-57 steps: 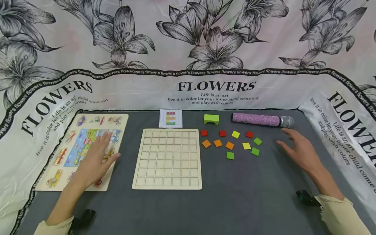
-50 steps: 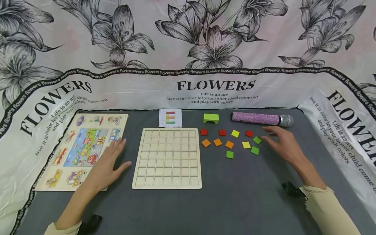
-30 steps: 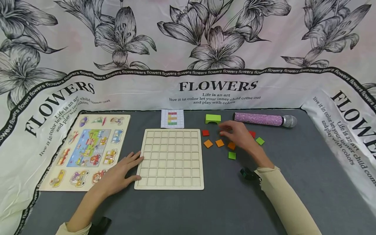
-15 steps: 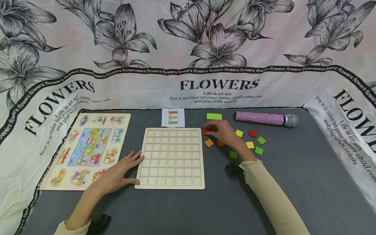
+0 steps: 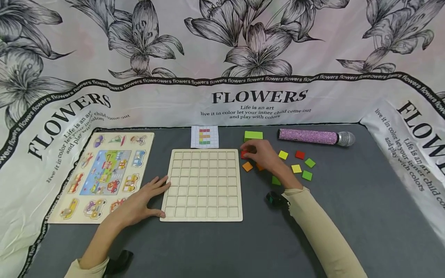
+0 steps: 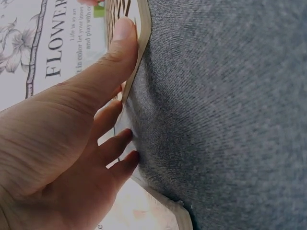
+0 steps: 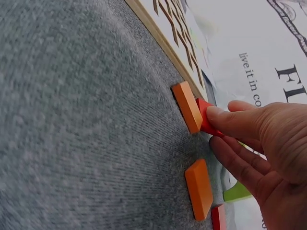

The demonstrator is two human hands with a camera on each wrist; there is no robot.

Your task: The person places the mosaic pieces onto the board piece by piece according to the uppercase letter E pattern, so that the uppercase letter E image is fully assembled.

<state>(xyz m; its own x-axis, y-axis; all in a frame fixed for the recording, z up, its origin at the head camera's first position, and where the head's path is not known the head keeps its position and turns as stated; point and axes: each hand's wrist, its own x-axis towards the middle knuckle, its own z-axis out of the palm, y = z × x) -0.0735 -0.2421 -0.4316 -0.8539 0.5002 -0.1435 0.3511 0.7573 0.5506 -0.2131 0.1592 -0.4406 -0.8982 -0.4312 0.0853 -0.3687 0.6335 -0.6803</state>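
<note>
My right hand (image 5: 264, 154) pinches a red square tile (image 7: 203, 106) between thumb and fingers, just right of the wooden grid board (image 5: 204, 185). In the right wrist view, an orange tile (image 7: 188, 106) lies right beside the red one, and a second orange tile (image 7: 199, 189) is below. The left hand (image 5: 139, 202) rests with spread fingers along the grid board's left edge, its thumb (image 6: 112, 60) on the rim. No tile sits in the board's cells. Loose tiles, such as a yellow one (image 5: 283, 155) and a green one (image 5: 307, 175), lie around the right forearm.
A card with a coloured tile pattern (image 5: 204, 137) lies behind the board. Beyond the right hand are a green arch block (image 5: 253, 135) and a glittery purple microphone (image 5: 309, 137). A vehicle puzzle board (image 5: 83, 199) lies at the left, partly under the left forearm.
From the far right, my right hand has travelled left over the tiles to the red tile and now pinches it. The left hand has moved right from the puzzle board to the grid board's edge.
</note>
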